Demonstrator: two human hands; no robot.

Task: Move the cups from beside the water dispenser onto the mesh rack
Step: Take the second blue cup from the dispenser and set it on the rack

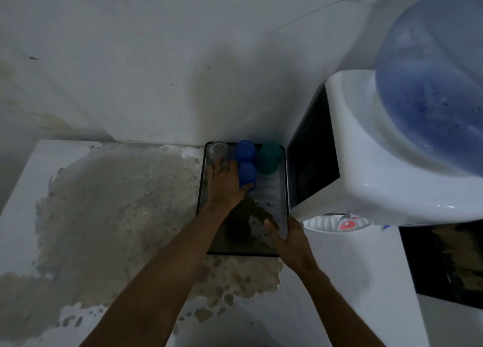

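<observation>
A black mesh rack [271,189] lies on the white counter, right against the water dispenser [366,148]. Upside down at its far end stand a clear glass cup [217,150], a blue cup [245,150] and a green cup [269,157]. A second blue cup [247,175] stands in front of them, and my left hand [224,183] is wrapped around its left side with the thumb at its base. My right hand [290,235] rests on the rack's near right corner, fingers spread over the mesh and rim.
The counter [39,179] has a large worn brownish patch [117,210] left of the rack. A white wall rises directly behind. The dispenser carries a big blue water bottle [433,106], with a red tap [347,225] below and a dark cabinet opening at right.
</observation>
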